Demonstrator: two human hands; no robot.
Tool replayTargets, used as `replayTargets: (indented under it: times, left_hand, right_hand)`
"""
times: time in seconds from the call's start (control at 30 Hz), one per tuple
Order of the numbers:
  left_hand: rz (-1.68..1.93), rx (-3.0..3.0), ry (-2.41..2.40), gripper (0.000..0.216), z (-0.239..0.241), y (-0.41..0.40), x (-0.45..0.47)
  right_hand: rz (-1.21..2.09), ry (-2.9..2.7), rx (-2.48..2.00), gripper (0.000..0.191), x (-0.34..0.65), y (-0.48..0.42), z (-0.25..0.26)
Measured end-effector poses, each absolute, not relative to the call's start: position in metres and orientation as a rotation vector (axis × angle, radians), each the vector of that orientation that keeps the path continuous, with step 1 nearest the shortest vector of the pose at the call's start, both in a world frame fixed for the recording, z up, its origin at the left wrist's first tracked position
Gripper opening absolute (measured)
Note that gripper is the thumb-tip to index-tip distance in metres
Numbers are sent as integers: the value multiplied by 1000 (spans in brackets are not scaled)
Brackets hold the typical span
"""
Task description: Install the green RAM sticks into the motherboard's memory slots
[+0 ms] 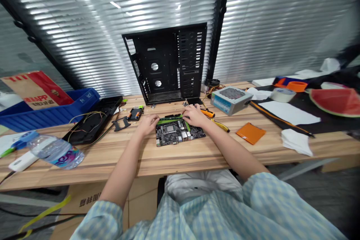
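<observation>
A dark motherboard (pixel 177 133) lies flat on the wooden table (pixel 197 155) in front of me. A green memory stick (pixel 170 120) sits along its far edge. My left hand (pixel 148 123) presses with curled fingers on the stick's left end. My right hand (pixel 193 115) presses down on the stick's right end, fingers bent over it. Both forearms reach in from checked sleeves.
An open black computer case (pixel 168 63) stands behind the board. A grey power supply (pixel 230 99), orange-handled screwdriver (pixel 207 113) and orange pad (pixel 250 133) lie right. A black panel with wires (pixel 94 123), water bottle (pixel 56 150) and blue bin (pixel 47 110) lie left. Watermelon (pixel 336 101) far right.
</observation>
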State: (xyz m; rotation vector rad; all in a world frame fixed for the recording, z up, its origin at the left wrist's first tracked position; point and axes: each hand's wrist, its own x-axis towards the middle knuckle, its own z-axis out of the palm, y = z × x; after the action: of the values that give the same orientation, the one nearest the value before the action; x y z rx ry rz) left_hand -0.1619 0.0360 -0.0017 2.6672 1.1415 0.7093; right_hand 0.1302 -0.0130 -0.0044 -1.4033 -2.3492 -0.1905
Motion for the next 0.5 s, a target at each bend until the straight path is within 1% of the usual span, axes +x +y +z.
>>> replayTargets:
  times: [0.13,0.3,0.5]
  left_hand:
    - [750,2631,1153,34,-3,37,-161]
    - [841,2594,1187,33,-2,35,-160]
    - [822,2589,1206,32,0,34,-161]
  right_hand:
    - [-236,-2313,-1418,29,129,-14,-3]
    - [-305,-2222,-1430,30,129,-10,-8]
    - [-296,-2197,-1487,31,127,-5,-14]
